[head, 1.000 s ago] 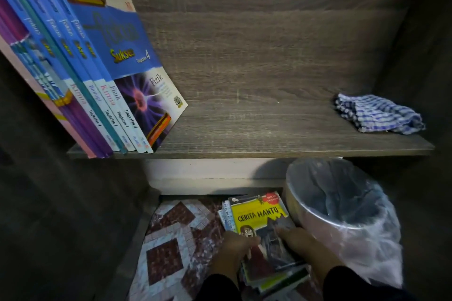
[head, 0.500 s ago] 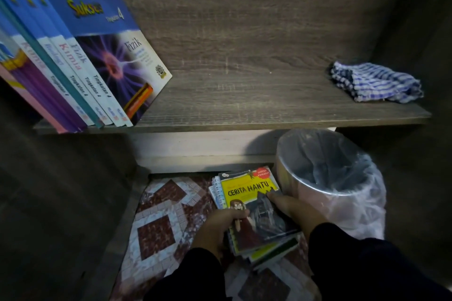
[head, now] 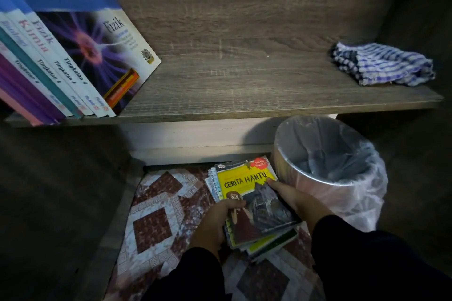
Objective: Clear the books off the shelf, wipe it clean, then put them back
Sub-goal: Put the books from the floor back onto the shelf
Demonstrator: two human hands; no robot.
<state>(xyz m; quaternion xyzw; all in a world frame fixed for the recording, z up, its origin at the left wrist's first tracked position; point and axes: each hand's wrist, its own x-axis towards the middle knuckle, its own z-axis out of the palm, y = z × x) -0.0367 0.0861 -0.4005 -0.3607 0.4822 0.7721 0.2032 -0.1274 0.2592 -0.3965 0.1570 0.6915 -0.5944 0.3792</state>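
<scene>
Leaning blue textbooks (head: 73, 56): far left on the grey wooden shelf (head: 244, 95), already returned.
My left hand (head: 215, 222): gripping the stack's left edge.
Stack of small paperbacks, yellow cover on top (head: 254, 205): near, on the floor, clamped for lifting.
My right hand (head: 293, 200): thumb over the cover, steadying.
Blue-checked cloth (head: 384, 65): far right, parked.

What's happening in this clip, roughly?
A person grips a stack of books low over the tiled floor, left hand and right hand on either side. On the shelf, textbooks lean at the left and a checked cloth lies at the right. A lined bin stands beside the stack.
</scene>
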